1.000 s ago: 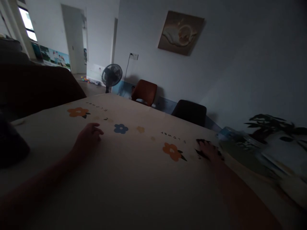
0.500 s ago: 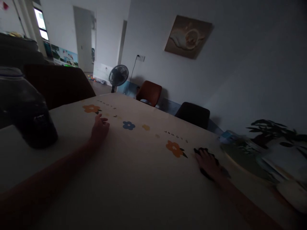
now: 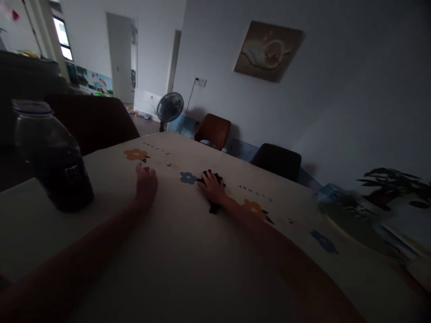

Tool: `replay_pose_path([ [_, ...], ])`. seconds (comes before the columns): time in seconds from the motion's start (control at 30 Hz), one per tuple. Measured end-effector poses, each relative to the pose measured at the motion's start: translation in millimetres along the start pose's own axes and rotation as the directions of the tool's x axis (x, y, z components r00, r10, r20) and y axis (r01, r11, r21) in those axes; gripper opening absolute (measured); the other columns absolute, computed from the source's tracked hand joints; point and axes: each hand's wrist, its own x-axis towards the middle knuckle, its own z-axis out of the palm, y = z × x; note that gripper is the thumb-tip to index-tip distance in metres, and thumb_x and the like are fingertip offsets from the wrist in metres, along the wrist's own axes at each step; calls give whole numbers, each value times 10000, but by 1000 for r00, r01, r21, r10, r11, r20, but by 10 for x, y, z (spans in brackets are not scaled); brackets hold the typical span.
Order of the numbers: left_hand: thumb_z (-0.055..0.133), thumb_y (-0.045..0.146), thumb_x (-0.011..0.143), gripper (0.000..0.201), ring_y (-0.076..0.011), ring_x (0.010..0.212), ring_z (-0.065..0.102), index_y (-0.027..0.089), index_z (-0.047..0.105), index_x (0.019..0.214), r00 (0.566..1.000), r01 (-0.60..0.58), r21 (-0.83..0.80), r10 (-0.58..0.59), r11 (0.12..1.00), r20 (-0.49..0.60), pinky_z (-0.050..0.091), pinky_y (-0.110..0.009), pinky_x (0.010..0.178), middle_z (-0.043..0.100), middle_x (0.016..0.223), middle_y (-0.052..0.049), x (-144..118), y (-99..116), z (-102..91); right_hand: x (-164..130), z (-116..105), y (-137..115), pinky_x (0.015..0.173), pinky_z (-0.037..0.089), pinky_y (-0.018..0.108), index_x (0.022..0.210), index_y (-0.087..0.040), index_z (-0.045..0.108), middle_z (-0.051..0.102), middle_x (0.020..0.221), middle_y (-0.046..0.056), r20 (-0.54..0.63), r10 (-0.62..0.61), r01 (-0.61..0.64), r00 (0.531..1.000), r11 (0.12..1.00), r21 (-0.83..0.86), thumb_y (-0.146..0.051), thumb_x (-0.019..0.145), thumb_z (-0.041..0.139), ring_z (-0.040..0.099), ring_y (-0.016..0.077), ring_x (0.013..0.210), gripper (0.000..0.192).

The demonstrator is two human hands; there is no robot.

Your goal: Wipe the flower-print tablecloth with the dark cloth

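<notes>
My right hand (image 3: 212,186) lies over a black object (image 3: 219,177) with a knobbly outline, its fingers laid across the top. Dark ends of the object stick out past the fingertips and under the wrist; most of it is covered, so I cannot tell its kind. My left hand (image 3: 147,183) rests on the white tablecloth (image 3: 175,251) with loosely bent fingers and holds nothing. An orange printed flower (image 3: 135,154) is just beyond it. Between the two hands a blue printed flower (image 3: 187,177) shows on the cloth.
A clear bottle (image 3: 59,157) with dark liquid stands at the left. To the right are a round green tray (image 3: 340,224) and a leafy plant (image 3: 380,184). Chairs (image 3: 213,130) and a fan (image 3: 170,106) stand beyond the table.
My right hand has moved left across the table together with the black object, from beside the right orange flower to near the blue one. The left hand's fingers have curled slightly.
</notes>
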Motion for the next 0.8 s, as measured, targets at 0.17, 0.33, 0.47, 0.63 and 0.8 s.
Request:
replay_pose_path([
  [0.17, 436, 155, 875, 525, -192, 851, 565, 93, 354, 1391, 994, 101, 33, -100, 994, -36, 487, -370, 919, 563, 1007, -114, -103, 149, 7, 817, 71, -559, 1177, 97, 577, 1554, -104, 223, 135, 1615, 137, -41, -102, 105, 994, 993, 56, -516, 1002, 253, 103, 261, 1491, 690],
  [0.33, 426, 173, 904, 457, -230, 1050, 554, 88, 399, 1352, 991, 132, 64, -129, 989, -39, 416, -400, 1041, 576, 1134, -141, -166, 243, 18, 1339, 114, -1054, 1188, 70, 558, 1523, -73, 283, 147, 1611, 158, -47, -126, 130, 991, 988, 78, -533, 996, 251, 104, 282, 1488, 699],
  [0.47, 399, 150, 906, 477, -243, 1098, 541, 54, 377, 1373, 992, 128, 69, -127, 989, -25, 391, -404, 1070, 562, 1208, -172, -169, 260, 30, 1588, 130, -1359, 1185, 70, 569, 1513, -53, 290, 151, 1607, 177, -47, -126, 129, 991, 987, 93, -532, 994, 254, 95, 303, 1488, 706],
  [0.63, 422, 164, 912, 509, -241, 1168, 530, 79, 369, 1411, 991, 127, 44, -125, 991, -37, 374, -388, 1103, 552, 1266, -167, -167, 263, 30, 1688, 153, -1572, 1181, 68, 590, 1514, -63, 298, 159, 1610, 154, -18, -212, 213, 977, 972, 96, -508, 1002, 247, 78, 299, 1491, 680],
  [0.8, 421, 143, 896, 490, -231, 1165, 529, 73, 395, 1379, 992, 111, 35, -108, 993, -70, 381, -368, 1103, 549, 1263, -172, -152, 289, 5, 1481, 139, -1612, 1196, 88, 555, 1525, -145, 312, 191, 1612, 71, 20, -386, 383, 922, 920, 79, -469, 1007, 287, 112, 246, 1489, 612],
])
